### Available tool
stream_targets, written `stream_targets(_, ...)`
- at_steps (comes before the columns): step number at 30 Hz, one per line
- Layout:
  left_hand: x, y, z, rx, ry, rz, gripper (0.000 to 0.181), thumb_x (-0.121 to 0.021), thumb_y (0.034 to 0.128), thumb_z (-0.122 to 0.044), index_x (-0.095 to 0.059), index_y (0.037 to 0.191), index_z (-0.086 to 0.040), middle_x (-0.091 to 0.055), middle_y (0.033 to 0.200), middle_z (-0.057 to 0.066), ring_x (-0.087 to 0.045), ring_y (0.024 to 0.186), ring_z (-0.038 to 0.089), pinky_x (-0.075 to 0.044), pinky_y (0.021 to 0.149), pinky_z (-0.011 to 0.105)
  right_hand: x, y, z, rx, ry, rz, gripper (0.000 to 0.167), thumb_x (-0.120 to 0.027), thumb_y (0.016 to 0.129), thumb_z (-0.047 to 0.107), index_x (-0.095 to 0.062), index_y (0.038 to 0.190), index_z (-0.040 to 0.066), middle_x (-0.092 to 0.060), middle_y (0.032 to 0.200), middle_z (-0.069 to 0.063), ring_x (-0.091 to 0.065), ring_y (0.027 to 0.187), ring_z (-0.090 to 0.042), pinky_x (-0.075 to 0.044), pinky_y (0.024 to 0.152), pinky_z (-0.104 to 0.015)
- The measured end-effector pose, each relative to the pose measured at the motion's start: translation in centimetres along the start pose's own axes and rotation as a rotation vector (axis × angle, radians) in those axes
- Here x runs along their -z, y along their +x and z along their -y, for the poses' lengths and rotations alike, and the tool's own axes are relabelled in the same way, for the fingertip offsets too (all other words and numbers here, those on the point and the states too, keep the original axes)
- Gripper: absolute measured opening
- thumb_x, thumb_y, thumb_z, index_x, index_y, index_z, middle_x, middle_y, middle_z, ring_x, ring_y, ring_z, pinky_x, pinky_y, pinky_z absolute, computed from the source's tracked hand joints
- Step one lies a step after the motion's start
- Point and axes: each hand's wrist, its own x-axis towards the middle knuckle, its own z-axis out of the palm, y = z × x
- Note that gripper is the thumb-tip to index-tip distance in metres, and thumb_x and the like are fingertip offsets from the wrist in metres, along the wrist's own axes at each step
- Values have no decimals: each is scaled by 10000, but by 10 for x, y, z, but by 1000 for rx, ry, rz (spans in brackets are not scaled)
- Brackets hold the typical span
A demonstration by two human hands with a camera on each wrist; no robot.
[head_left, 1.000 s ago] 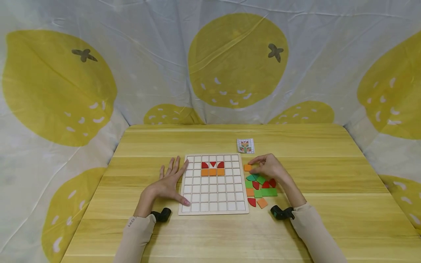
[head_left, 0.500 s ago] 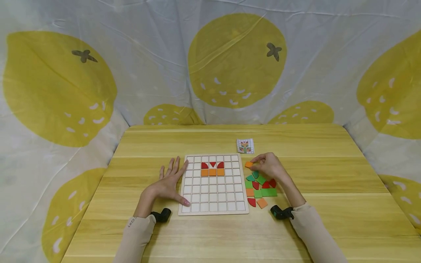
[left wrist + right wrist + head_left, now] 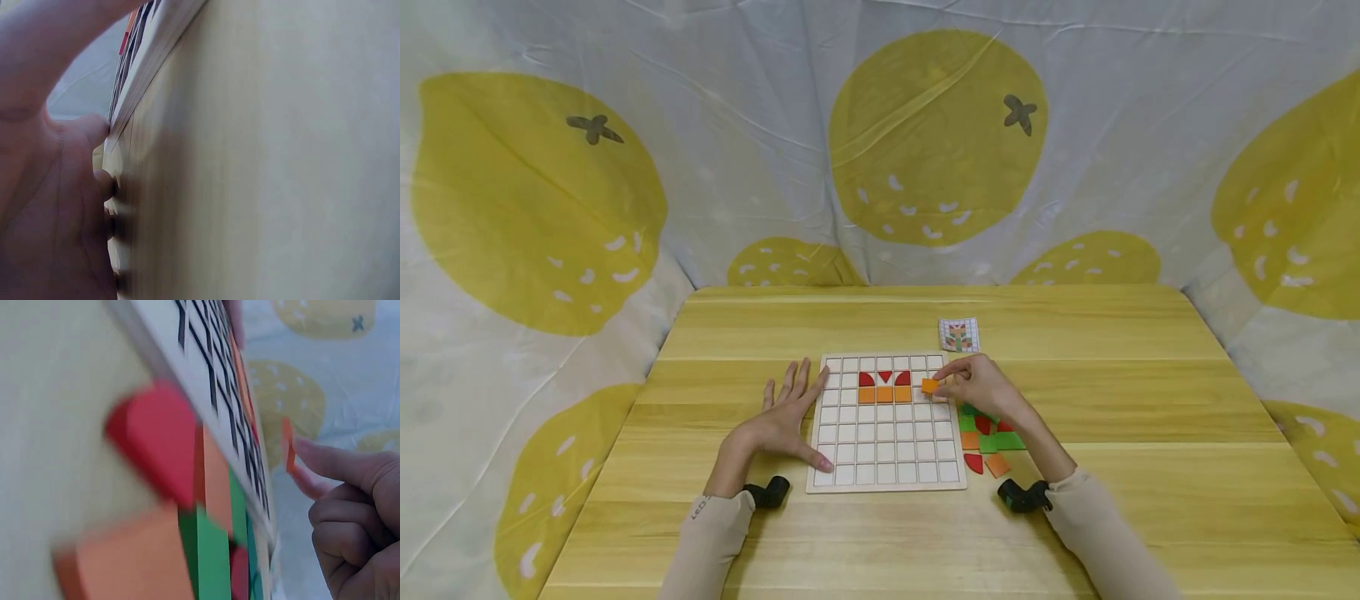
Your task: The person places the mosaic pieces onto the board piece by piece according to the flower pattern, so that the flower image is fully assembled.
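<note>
In the head view the right hand [image 3: 981, 388] pinches an orange square tile [image 3: 930, 386] above the right columns of the white gridded board [image 3: 856, 452]. The right wrist view shows that tile [image 3: 288, 445] between thumb and finger of the right hand [image 3: 356, 500], off the board's surface. Fingers spread, the left hand [image 3: 784, 421] lies at the board's left edge, its thumb and index tip on the rim. On the board, a row of three orange squares [image 3: 885, 394] sits below two red quarter-round pieces [image 3: 903, 379] and a red triangle [image 3: 885, 377].
Loose green, red and orange pieces [image 3: 988, 443] lie right of the board, partly under the right forearm. A small printed card [image 3: 959, 335] with a coloured grid pattern rests beyond the board's top right corner. A lemon-print cloth [image 3: 940, 150] hangs behind the table.
My right hand has taken the orange square from the top of the loose pieces and moved left with it, over the board. The left hand has stayed in place.
</note>
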Motion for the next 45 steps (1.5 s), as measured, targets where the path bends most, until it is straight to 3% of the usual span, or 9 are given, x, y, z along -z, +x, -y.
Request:
stream_targets(6, -2, -1, 1, -6, -10, -10, 1509, -955, 625, -563, 33, 1668, -102, 281, 1681, 244, 282, 1551, 469, 203, 1174, 740, -31, 5, 16, 36, -28, 85, 192, -799, 907, 135, -786, 1067, 30, -249, 548, 58, -220, 518, -108, -268, 532, -216)
stream_targets(14, -1, -1, 0, 1, -11, -6, 1510, -955, 625, -562, 39, 1669, -110, 289, 1681, 235, 291, 1550, 463, 209, 1177, 733, -49, 10, 21, 57, -96, 100, 163, -836, 872, 127, -796, 1015, 63, -360, 604, 57, -249, 549, -110, -219, 534, -226)
stream_targets(21, -1, -1, -1, 10, -4, -1, 1515, -953, 623, -569, 43, 1669, -113, 290, 1682, 230, 288, 1552, 461, 208, 1181, 727, -53, 12, 21, 82, -138, 94, 167, -849, 861, 139, -805, 1012, 84, -411, 555, 51, -291, 530, -99, -248, 523, -213)
stream_targets(29, 0, -1, 0, 16, -5, 3, 1518, -954, 618, -572, 41, 1670, -119, 289, 1684, 226, 285, 1554, 459, 206, 1181, 730, -56, 12, 20, 79, -84, 87, 160, -849, 854, 106, -832, 1012, 104, -474, 592, 27, -281, 543, -108, -239, 521, -200)
stream_targets(36, 0, 0, 1, 10, -18, -1, 1513, -958, 622, -559, 37, 1669, -108, 285, 1682, 236, 287, 1551, 464, 205, 1177, 736, -61, 16, 22, 110, -117, 70, 172, -870, 833, 116, -835, 1000, 96, -665, 759, 5, -273, 560, -106, -235, 542, -199)
stream_targets(45, 0, 0, 0, 1, -30, -2, 1517, -947, 619, -590, 35, 1668, -107, 279, 1684, 237, 286, 1551, 464, 213, 1176, 732, -64, 16, 24, 93, -100, 59, 181, -876, 819, 98, -841, 997, 110, -680, 802, -21, -263, 549, -105, -225, 534, -201)
